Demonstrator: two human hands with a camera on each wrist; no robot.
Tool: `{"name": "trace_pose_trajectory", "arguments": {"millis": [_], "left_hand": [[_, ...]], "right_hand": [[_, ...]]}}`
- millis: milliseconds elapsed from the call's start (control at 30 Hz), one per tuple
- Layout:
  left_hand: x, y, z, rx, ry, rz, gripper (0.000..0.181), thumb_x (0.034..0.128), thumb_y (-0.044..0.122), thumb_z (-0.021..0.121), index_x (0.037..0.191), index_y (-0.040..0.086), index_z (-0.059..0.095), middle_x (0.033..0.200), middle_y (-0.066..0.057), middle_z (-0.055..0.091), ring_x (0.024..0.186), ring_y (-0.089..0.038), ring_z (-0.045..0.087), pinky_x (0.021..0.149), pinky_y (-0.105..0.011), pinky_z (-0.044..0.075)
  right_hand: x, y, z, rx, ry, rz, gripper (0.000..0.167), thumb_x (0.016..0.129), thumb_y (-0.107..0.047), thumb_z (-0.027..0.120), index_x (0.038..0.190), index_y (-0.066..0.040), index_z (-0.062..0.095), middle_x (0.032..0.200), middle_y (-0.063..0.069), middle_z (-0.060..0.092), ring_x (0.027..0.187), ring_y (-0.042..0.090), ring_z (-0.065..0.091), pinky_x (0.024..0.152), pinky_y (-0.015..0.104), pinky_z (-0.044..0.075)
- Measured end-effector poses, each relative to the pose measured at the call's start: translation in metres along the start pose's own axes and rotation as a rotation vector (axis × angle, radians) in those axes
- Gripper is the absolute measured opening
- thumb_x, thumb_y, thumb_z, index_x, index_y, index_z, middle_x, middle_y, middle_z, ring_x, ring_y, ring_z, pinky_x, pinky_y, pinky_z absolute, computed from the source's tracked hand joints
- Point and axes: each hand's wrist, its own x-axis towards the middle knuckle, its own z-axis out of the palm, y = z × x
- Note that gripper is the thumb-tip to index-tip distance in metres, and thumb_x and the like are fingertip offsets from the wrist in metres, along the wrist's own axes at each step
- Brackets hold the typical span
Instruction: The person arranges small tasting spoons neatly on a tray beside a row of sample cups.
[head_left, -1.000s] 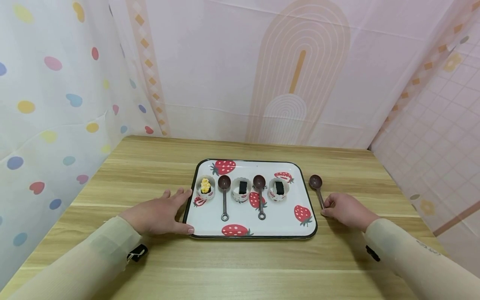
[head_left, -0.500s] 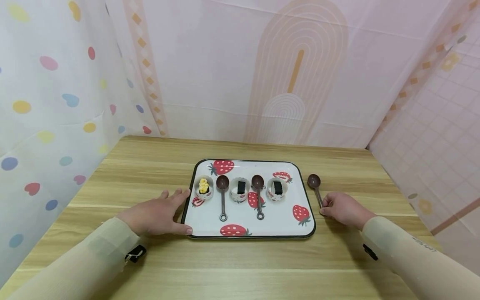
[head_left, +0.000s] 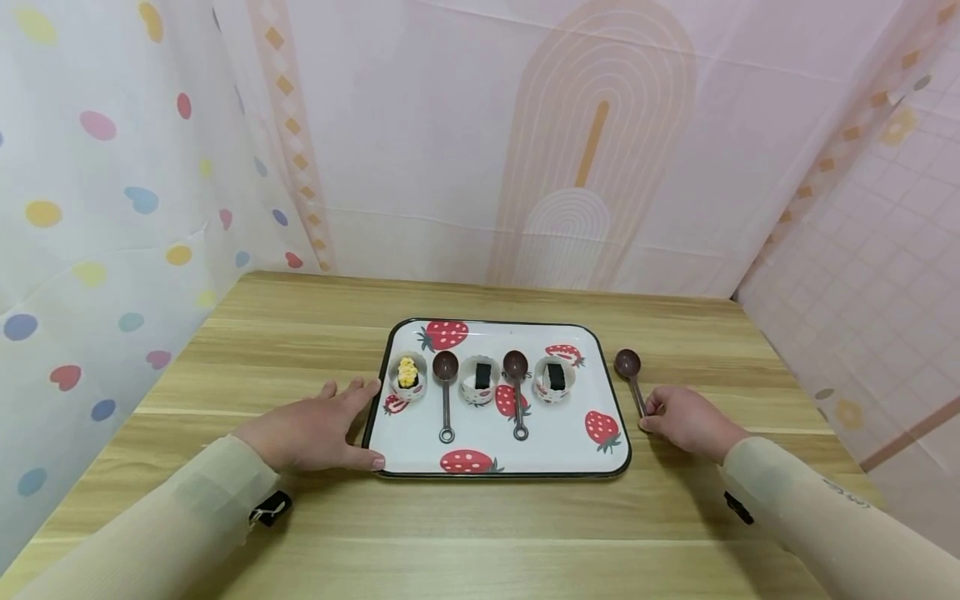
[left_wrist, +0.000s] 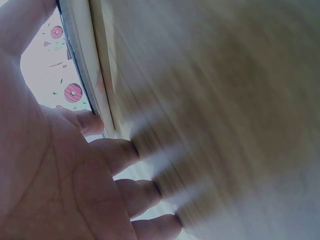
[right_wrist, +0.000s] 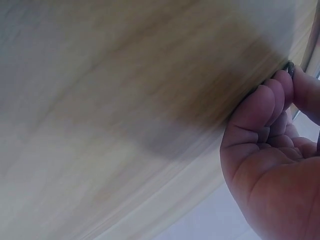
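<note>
My right hand point(head_left: 688, 421) pinches the handle end of a brown measuring spoon point(head_left: 627, 363) that lies on the table just right of the tray. In the right wrist view the fingers point(right_wrist: 255, 107) are curled, with a dark bit of the handle at the thumb. My left hand point(head_left: 311, 429) rests spread at the left edge of the white strawberry tray point(head_left: 555, 450), thumb at its near corner. In the left wrist view the fingers point(left_wrist: 137, 195) are extended on the table beside the tray wall.
On the tray stand a paper cup with yellow-topped sushi point(head_left: 408, 373) and two cups with black-wrapped pieces, the middle cup point(head_left: 478, 380) and the right cup point(head_left: 554, 379). Two more brown spoons lie between them, the left spoon point(head_left: 446, 367) and the right spoon point(head_left: 515, 367). Curtains border the wooden table point(head_left: 465, 533).
The whole head view has shifted slightly. Both hands, the tray and the spoons keep their places relative to one another.
</note>
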Motion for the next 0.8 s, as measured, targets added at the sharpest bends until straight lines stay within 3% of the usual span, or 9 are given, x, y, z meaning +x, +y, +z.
{"name": "trace_pose_trajectory", "arguments": {"millis": [267,800], "left_hand": [[0.0008,-0.0007,0.0005,0.0,-0.008,-0.007,0.127,0.0767,0.084,0.071,0.168,0.01,0.022,0.171,-0.028,0.025,0.152,-0.064,0.022,0.112,-0.076,0.037],[0.0001,0.0006,-0.0012,0.009,-0.013,-0.011,0.127,0.0769,0.084,0.071,0.169,0.01,0.022,0.171,-0.028,0.026,0.152,-0.064,0.023,0.111,-0.075,0.038]], "right_hand": [[-0.0004,0.0012,0.0024,0.0,0.009,0.004,0.014,0.1,-0.014,0.07,0.096,-0.004,0.063,0.086,0.007,0.064,0.072,0.019,0.052,0.063,0.031,0.043],[-0.0026,-0.0001,0.0024,0.053,0.032,0.02,0.011,0.101,-0.01,0.067,0.098,-0.001,0.063,0.082,0.007,0.066,0.07,0.018,0.054,0.062,0.031,0.045]]}}
